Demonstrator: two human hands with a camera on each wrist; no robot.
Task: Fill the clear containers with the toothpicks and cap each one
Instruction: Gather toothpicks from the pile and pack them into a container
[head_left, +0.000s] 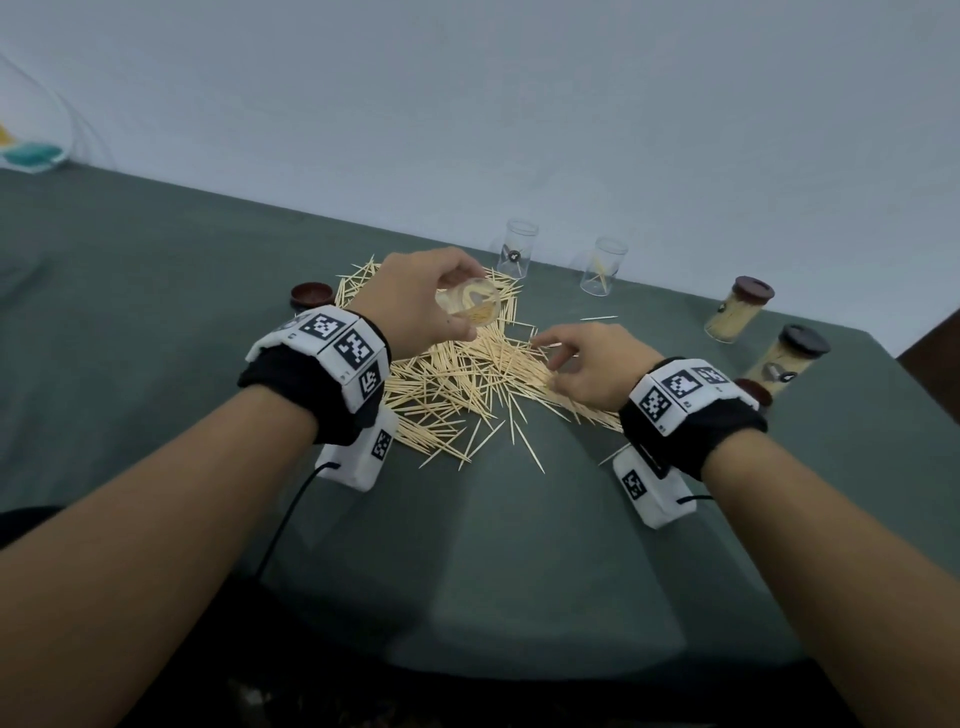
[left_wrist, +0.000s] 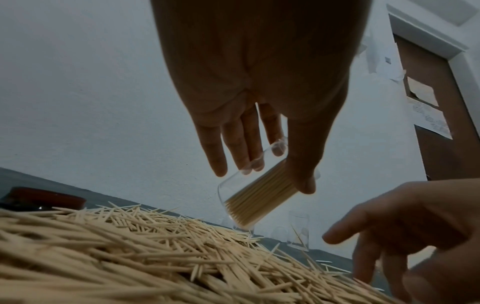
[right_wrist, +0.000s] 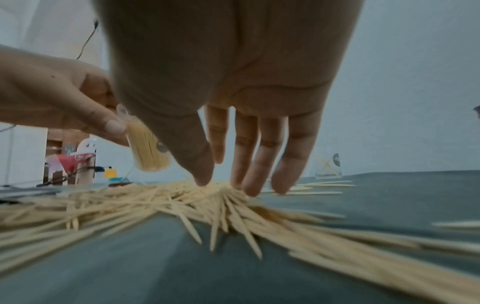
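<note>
- The forearms fill the near part of the head view, each with a wrist band (head_left: 332, 358) bearing black-and-white markers.
- The left hand (head_left: 415, 299) is lifted above the toothpicks (head_left: 467, 374) and holds a jar (head_left: 470, 308), thumb on one side and fingers on the other.
- The jar is tilted, open end toward the person, and roughly half full of toothpicks packed lengthwise; the left wrist view shows this through its clear wall (left_wrist: 259, 189).
- The right hand (head_left: 582, 364) is low over the right edge of the pile, fingers relaxed and spread a little, fingertips (right_wrist: 249, 189) touching the toothpicks. It is not closed round anything.
- The toothpicks lie in a loose heap on the green cloth (head_left: 156, 312), between and beyond the two hands, with a few strays at the edges.
- Two empty jars (head_left: 519, 249) stand uncapped at the far edge near the wall, each with only a toothpick or two inside.
- Two filled jars (head_left: 737, 312) with dark caps stand at the far right.
- A loose dark cap (head_left: 311, 296) lies on the cloth left of the pile; another dark cap (head_left: 753, 392) shows just beyond the right wrist.
</note>
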